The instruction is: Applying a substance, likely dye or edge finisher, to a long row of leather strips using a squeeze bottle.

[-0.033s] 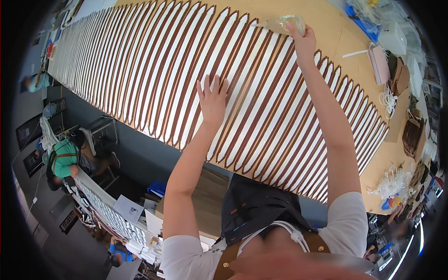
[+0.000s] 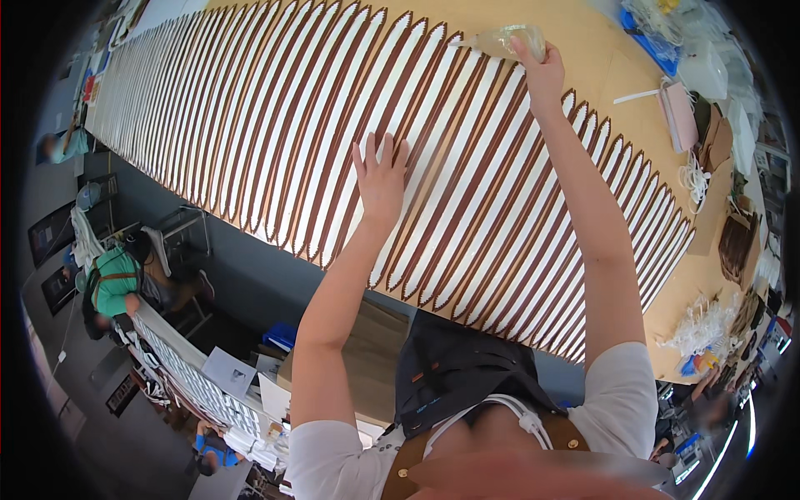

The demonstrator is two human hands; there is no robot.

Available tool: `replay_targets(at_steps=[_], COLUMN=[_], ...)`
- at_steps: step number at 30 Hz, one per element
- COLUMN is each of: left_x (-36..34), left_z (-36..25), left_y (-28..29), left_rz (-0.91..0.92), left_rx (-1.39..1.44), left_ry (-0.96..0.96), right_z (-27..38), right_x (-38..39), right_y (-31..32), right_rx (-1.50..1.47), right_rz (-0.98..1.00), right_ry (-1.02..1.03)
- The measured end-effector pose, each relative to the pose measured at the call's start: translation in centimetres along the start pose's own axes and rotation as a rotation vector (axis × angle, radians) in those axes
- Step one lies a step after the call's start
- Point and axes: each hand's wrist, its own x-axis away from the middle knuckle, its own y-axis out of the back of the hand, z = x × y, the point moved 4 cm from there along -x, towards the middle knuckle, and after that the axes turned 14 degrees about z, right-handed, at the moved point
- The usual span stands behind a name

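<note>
Many long strips with white faces and brown toothed edges lie side by side in a slanting row [image 2: 329, 108] across the table. My left hand [image 2: 382, 185] rests on the middle of these strips, fingers spread and holding nothing. At the far ends of the strips, my right hand [image 2: 543, 71] grips a clear squeeze bottle [image 2: 502, 42] with a thin nozzle. The bottle is tipped on its side, and its nozzle points left to a strip's pointed tip. Whether the nozzle touches that strip, I cannot tell.
On the tan table [image 2: 575, 42], a blue tray [image 2: 646, 46] with clear plastic, a pink box [image 2: 676, 115] and white cords [image 2: 693, 179] sit at the right. White plastic bits [image 2: 704, 325] lie at the near right. A person in green [image 2: 115, 282] is beyond the table's near left side.
</note>
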Motion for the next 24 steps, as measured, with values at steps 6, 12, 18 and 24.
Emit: replay_targets(at_steps=[6,12,18,24], left_x=[0.1,0.2,0.1,0.3], left_z=[-0.1,0.0,0.1,0.1], left_y=[0.1,0.1,-0.2,-0.3], left_rz=[-0.013,-0.04,-0.036,-0.035], left_rx=[0.008,-0.007,-0.01,-0.01], left_ry=[-0.013,-0.01,-0.007,-0.009], right_z=[-1.5,-2.2,-3.2,-3.5], right_x=[-2.0,-2.4,-3.1,-3.2], right_y=[-0.2,-0.3,0.1,0.1], right_rx=[0.202,0.245,0.278,0.199], right_rz=[-0.024,-0.019,-0.014,-0.014], right_ry=[-0.008,-0.024,-0.052,-0.031])
